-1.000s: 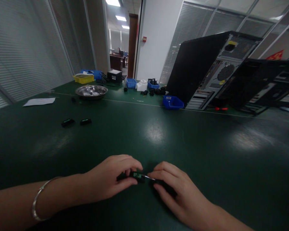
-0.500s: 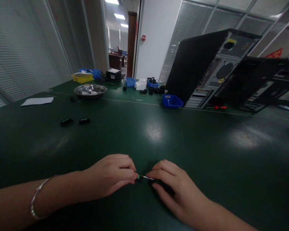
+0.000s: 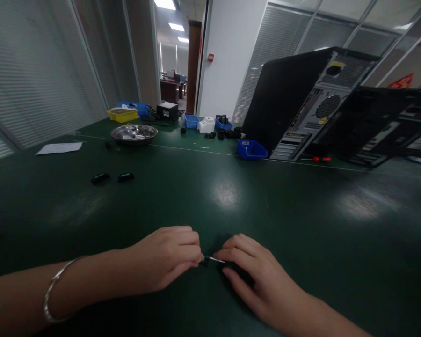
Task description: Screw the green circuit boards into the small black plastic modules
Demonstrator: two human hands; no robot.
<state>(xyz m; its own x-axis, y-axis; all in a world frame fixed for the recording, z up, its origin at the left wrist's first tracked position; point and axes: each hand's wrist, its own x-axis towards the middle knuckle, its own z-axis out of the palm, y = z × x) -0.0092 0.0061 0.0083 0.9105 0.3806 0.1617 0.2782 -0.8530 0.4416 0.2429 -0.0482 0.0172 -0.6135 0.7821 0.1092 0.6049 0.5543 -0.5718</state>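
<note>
Left hand [image 3: 164, 262] was clenched round a small dark part [image 3: 204, 259], mostly hidden. Right hand [image 3: 252, 276] gripped a thin metal tool [image 3: 215, 259], tip touching the part. Tool lay left-right btwn both hands, on the table [image 3: 231, 196] edge nearest me, both equally close.

Two black modules [image 3: 100, 178]; two computer cases [image 3: 308, 100]; one metal dish [image 3: 134, 133].

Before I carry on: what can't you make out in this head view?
- Small black part: nearly all hidden under the left hand; type unclear.
- Thin metal tool: handle covered by the right hand.
- Two small black pieces: too small to identify.
- Steel dish contents: too distant.
</note>
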